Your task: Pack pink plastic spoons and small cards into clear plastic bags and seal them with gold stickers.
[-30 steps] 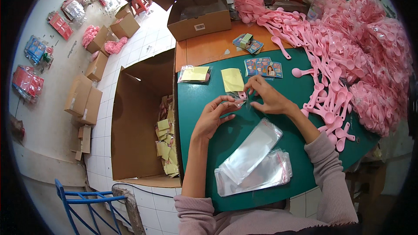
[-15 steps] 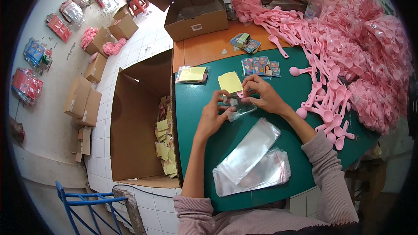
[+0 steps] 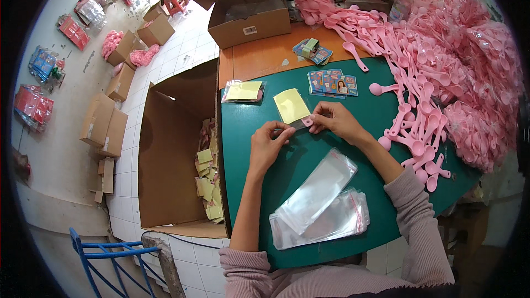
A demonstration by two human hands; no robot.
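Observation:
A small clear plastic bag with a yellow card and a pink spoon in it lies on the green tabletop. My left hand pinches the near left corner of this bag. At its near right corner, by the spoon's handle end, the fingers of my right hand are closed on the bag. Closer to me are two overlapping piles of clear bags. Several bagged yellow cards sit to the left, and a stack of blue picture cards is just beyond my right hand.
Pink spoons heap along the right side, many in plastic bags. A carton stands at the back, near a banded card bundle. On the left, a large cardboard box holds bagged packets. A blue metal frame is at lower left.
The bag's loose end, crumpled up between my hands before, is now drawn flat against the table. My left hand has closed onto its corner; the right has shifted slightly right.

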